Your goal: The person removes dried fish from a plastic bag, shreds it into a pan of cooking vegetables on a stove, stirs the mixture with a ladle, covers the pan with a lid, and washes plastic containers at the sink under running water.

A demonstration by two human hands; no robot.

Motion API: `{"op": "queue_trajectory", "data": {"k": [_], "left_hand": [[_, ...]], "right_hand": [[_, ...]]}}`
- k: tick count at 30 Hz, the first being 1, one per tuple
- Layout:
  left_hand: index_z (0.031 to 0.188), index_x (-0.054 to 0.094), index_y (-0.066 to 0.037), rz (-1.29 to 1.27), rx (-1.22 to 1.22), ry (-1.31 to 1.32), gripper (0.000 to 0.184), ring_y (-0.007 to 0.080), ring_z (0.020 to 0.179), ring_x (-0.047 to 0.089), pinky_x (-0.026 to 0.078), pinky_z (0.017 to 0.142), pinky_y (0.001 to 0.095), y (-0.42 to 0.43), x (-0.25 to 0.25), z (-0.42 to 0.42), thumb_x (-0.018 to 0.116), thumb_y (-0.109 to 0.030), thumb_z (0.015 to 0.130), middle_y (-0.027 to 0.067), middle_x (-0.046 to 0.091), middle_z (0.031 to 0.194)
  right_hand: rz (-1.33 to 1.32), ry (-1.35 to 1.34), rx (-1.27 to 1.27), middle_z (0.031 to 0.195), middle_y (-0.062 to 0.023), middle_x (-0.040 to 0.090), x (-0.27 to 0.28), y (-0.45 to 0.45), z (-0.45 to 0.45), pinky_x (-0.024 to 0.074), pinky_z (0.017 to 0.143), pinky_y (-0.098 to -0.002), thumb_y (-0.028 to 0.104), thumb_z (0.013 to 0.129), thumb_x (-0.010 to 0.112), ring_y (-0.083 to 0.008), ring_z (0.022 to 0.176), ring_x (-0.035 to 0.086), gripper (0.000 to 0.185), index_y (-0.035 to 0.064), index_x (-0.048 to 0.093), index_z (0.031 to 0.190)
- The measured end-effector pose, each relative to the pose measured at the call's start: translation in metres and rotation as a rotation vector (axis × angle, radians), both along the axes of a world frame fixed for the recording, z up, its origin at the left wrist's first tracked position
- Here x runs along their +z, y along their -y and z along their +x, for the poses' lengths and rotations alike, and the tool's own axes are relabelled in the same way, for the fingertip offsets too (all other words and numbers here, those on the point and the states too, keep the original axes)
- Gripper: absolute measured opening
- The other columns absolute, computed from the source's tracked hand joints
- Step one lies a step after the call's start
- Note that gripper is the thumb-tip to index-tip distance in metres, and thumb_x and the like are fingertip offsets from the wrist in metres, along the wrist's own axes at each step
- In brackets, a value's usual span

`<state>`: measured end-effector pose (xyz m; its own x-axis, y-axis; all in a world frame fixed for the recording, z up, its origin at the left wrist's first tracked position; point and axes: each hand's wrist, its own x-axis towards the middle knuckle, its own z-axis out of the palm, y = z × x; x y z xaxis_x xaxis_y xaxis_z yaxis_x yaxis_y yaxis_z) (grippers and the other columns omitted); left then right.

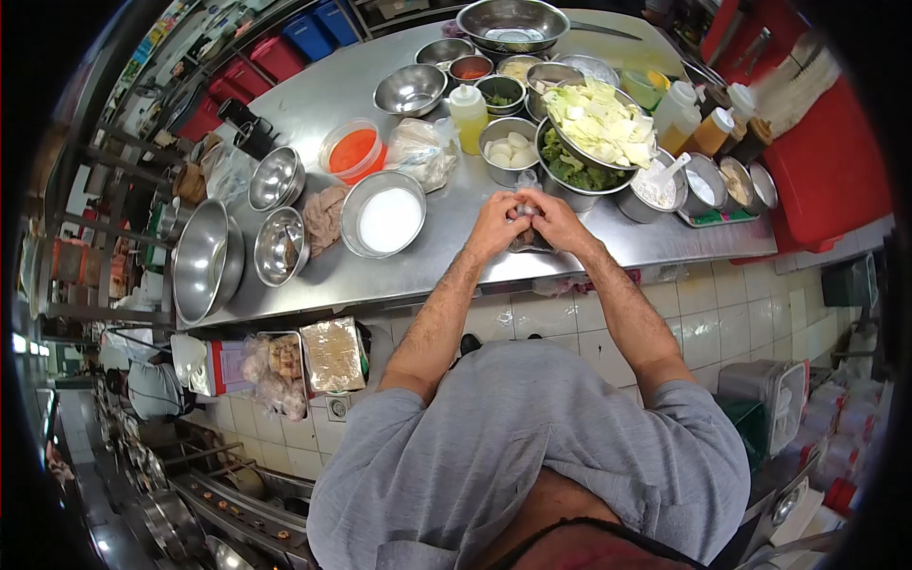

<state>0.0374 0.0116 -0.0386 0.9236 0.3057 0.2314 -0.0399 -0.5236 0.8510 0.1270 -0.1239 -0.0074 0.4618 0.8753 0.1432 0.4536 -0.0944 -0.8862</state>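
Left hand (494,223): its fingers are curled inward and nearly closed, pinching the gathered top of a small plastic bag (524,239).
Right hand (559,224): it meets the left one from the other side, its fingers equally bent and nearly closed on the same bag.
Bag position: it is between the two hands, near the front edge of the steel table (313,109), with something brown inside (what exactly, I cannot tell, because the hands cover a good part).
White liquid (390,219): it lies in a round bowl to the left of the hands, with a crumpled beige cloth (325,217) just beside.
White powder (650,190): it is in a steel container to the right, a white handle (674,168) sticking up from it.
Broccoli (578,174): it is in a bowl just beyond the right hand; above it, chopped cabbage (596,119) is heaped in another bowl.
White round pieces (513,152): they sit in a pot beyond the left hand.
Squeeze bottle (467,121): it stands upright behind this pot, with yellow content.
Large bowl (513,40): it rests at the far side of the table.
Red bin (278,59) and blue bin (310,43): they are beyond the table, at the left.
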Motion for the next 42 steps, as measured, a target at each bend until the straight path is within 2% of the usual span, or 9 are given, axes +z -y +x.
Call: {"op": "queue_trajectory", "data": {"k": [7,13,17,19,24,32,35,38,42], "left_hand": [[0.089,0.063,0.0,0.034,0.102,0.177,0.022,0.025,0.074,0.058,0.046,0.069,0.0328,0.007,-0.021,0.014,0.065,-0.011,0.07,0.0132,0.06,0.082],[0.088,0.061,-0.001,-0.334,0.35,0.053,0.015,0.0191,0.082,0.06,0.047,0.073,0.0311,0.025,-0.011,0.022,0.061,-0.007,0.075,0.0115,0.063,0.084],[0.097,0.061,0.0,-0.449,0.385,0.19,0.019,0.0174,0.079,0.06,0.048,0.073,0.0311,0.02,-0.018,0.034,0.057,-0.009,0.081,0.0117,0.064,0.089],[0.102,0.06,-0.003,-0.38,0.277,-0.047,0.024,0.0247,0.082,0.063,0.048,0.075,0.0348,0.016,-0.015,0.034,0.054,-0.018,0.084,0.0141,0.064,0.086],[0.099,0.063,-0.005,-0.115,0.273,-0.111,0.024,0.029,0.093,0.047,0.038,0.084,0.0371,0.008,-0.022,0.034,0.058,-0.022,0.082,0.0155,0.05,0.093],[0.088,0.064,-0.003,-0.22,0.053,-0.07,0.016,0.0245,0.087,0.055,0.045,0.075,0.0348,-0.001,-0.035,0.024,0.064,-0.015,0.078,0.0133,0.058,0.094],[0.092,0.063,-0.001,0.064,0.239,0.203,0.015,0.0208,0.08,0.058,0.046,0.072,0.032,0.003,-0.049,0.028,0.062,-0.01,0.08,0.0111,0.062,0.088],[0.101,0.059,0.003,-0.498,0.296,0.114,0.022,0.0191,0.079,0.061,0.048,0.072,0.0295,0.014,-0.028,0.029,0.057,-0.008,0.083,0.0116,0.064,0.089],[0.104,0.06,-0.001,-0.337,0.281,-0.071,0.025,0.0226,0.086,0.06,0.046,0.078,0.0334,0.003,-0.032,0.033,0.058,-0.013,0.083,0.0121,0.063,0.094]], "right_hand": [[0.212,0.38,-0.195,0.103,-0.0172,0.058,-0.01,-0.001,-0.016,0.0454,0.082,-0.0336,-0.009,0.077,0.044,-0.0298,0.094,0.057,0.049,0.0047,0.047,0.124],[0.293,0.065,-0.607,0.106,-0.0172,0.053,-0.048,-0.017,-0.022,0.0456,0.08,-0.0345,0.003,0.08,0.056,-0.0281,0.09,0.056,0.036,-0.0006,0.051,0.115],[0.327,0.398,-0.568,0.104,-0.0182,0.053,-0.052,-0.02,-0.015,0.0447,0.08,-0.0378,0.003,0.081,0.053,-0.0323,0.092,0.054,0.028,-0.0024,0.055,0.109],[0.29,0.407,-0.554,0.102,-0.0188,0.054,-0.051,-0.022,-0.014,0.0444,0.08,-0.0391,0.001,0.081,0.051,-0.034,0.091,0.054,0.028,-0.0019,0.056,0.108],[0.287,0.362,-0.532,0.097,-0.0182,0.057,-0.052,-0.027,-0.006,0.0449,0.079,-0.0398,-0.002,0.079,0.048,-0.034,0.089,0.055,0.024,-0.0029,0.059,0.1],[0.249,0.097,-0.505,0.086,-0.017,0.061,-0.054,-0.029,0.0,0.0459,0.073,-0.0386,-0.001,0.079,0.048,-0.0335,0.083,0.059,0.015,-0.0002,0.059,0.089],[0.283,0.086,-0.501,0.088,-0.0177,0.061,-0.045,-0.03,-0.002,0.0464,0.073,-0.0396,0.0,0.081,0.048,-0.0349,0.083,0.059,0.015,-0.0001,0.059,0.091],[0.382,0.172,-0.587,0.089,-0.0188,0.06,-0.046,-0.031,-0.009,0.0466,0.073,-0.0416,0.001,0.08,0.049,-0.0365,0.083,0.058,0.018,-0.0015,0.057,0.096],[0.333,0.257,-0.585,0.088,-0.0205,0.059,-0.046,-0.032,-0.01,0.047,0.072,-0.042,-0.001,0.08,0.046,-0.0382,0.083,0.057,0.019,-0.0021,0.056,0.097]]}}
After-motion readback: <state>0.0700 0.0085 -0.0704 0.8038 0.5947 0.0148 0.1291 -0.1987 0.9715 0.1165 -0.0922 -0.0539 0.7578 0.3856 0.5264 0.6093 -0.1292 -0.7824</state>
